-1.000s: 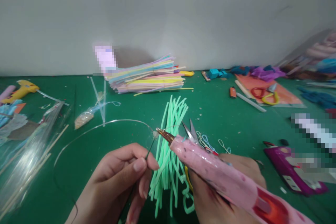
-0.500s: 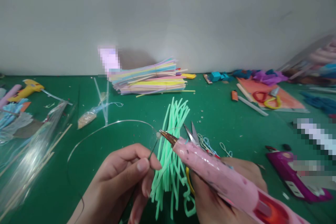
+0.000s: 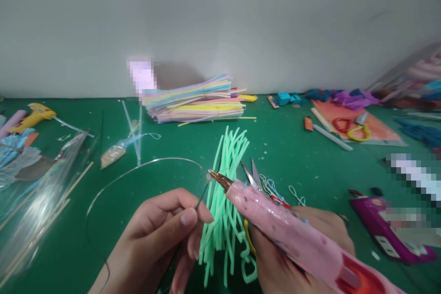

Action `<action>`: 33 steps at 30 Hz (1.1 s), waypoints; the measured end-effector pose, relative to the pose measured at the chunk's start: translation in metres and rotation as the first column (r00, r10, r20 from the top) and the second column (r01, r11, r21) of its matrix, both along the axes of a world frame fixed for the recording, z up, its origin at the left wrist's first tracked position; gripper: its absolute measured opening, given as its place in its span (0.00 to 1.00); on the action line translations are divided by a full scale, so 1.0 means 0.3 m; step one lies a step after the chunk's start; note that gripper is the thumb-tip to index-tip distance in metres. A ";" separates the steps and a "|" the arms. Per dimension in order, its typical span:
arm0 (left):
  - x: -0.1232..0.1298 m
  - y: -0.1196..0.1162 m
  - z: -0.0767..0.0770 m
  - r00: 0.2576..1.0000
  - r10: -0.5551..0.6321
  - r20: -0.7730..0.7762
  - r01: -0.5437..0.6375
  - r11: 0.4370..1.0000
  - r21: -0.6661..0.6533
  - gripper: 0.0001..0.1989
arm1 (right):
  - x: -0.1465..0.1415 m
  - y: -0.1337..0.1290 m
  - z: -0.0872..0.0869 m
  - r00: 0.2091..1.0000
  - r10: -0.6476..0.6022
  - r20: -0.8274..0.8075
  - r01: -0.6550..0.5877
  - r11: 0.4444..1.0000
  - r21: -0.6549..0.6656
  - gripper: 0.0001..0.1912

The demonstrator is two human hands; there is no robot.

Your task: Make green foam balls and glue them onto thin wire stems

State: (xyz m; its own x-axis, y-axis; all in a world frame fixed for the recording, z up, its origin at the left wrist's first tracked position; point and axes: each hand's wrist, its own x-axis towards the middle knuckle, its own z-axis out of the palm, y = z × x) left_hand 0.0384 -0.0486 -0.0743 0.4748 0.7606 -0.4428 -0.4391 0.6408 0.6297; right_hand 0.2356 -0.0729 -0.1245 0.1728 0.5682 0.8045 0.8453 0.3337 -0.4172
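My left hand [image 3: 165, 234] pinches a thin dark stem [image 3: 202, 196] between thumb and forefinger. A small pale disc [image 3: 208, 177] sits at the stem's upper end, with a long clear strand [image 3: 138, 164] curving away to the left. In my right hand [image 3: 303, 248] is a pink glue gun [image 3: 275, 220], whose brown nozzle [image 3: 220, 180] points left, its tip at or very near the disc. Beneath and between my hands lies a bundle of green fuzzy stems [image 3: 223, 193]. Scissors [image 3: 253, 175] lie partly hidden behind the glue gun.
Pastel stems [image 3: 196, 101] lie by the wall. A yellow glue gun [image 3: 34, 117] and clear plastic wrapping [image 3: 51, 193] are at left, near a small bag [image 3: 113, 154]. At right are red-yellow scissors [image 3: 358, 132], an orange sheet [image 3: 382, 129] and a purple tool [image 3: 389, 229].
The hands and glue gun have hardly moved. The clear strand's left end has shifted slightly left, and the view has moved very slightly.
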 end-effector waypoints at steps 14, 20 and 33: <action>-0.007 -0.015 -0.030 1.000 0.002 0.013 -0.002 0.999 0.039 0.09 | 0.001 -0.003 -0.007 1.000 0.016 -0.011 -0.016 1.000 0.006 0.14; -0.007 -0.011 -0.027 1.000 -0.005 0.016 0.005 0.999 0.047 0.09 | 0.003 -0.010 0.004 1.000 0.005 0.028 -0.004 1.000 -0.029 0.10; -0.004 -0.005 -0.009 0.999 0.002 -0.036 -0.002 1.000 0.008 0.11 | 0.000 -0.007 -0.011 0.997 0.078 -0.021 -0.077 0.997 0.014 0.08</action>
